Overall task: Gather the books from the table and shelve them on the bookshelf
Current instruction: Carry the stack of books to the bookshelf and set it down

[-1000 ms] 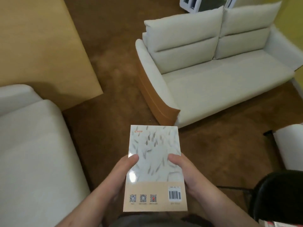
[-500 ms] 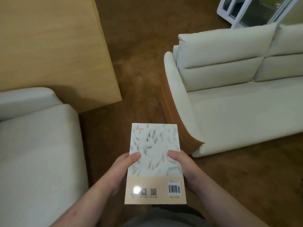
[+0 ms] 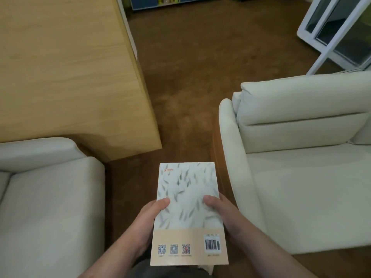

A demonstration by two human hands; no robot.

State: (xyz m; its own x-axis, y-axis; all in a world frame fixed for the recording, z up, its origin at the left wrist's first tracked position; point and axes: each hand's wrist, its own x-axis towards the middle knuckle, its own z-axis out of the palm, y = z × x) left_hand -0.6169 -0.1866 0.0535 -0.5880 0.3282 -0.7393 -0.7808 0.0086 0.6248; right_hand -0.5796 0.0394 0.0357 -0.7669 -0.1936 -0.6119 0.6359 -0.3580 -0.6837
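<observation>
The left grip (image 3: 148,219) and right grip (image 3: 222,215) each clasp a side edge of one book (image 3: 188,197), thumbs on its back cover, above the carpet (image 3: 180,97). The bookshelf (image 3: 160,2) stands well ahead, so shelving is not yet done.

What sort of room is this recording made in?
Likely a living room or reading lounge: a left sofa, a right sofa, brown carpet, and a bookshelf at the far end.
</observation>
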